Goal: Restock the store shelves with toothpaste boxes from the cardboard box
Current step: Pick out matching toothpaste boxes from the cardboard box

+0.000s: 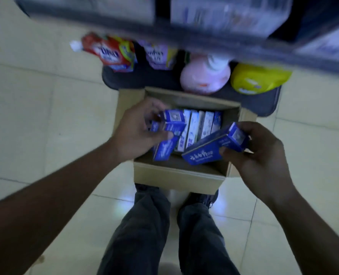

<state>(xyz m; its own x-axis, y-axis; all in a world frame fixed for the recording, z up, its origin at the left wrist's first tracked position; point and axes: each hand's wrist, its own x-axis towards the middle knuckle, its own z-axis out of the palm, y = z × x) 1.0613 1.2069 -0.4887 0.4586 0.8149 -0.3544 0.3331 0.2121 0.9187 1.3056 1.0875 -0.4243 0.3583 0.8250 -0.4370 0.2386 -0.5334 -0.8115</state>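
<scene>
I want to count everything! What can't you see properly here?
Head view only.
1. The top-shelf goods: motion blur, labels unreadable.
2. The toothpaste boxes inside the cardboard box: partly hidden by the left hand, the right hand and what they hold, so no sure count.

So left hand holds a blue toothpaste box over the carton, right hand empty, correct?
No. The head view shows the right hand also gripping a blue toothpaste box; the left hand holds the other box over the carton as stated.
</scene>
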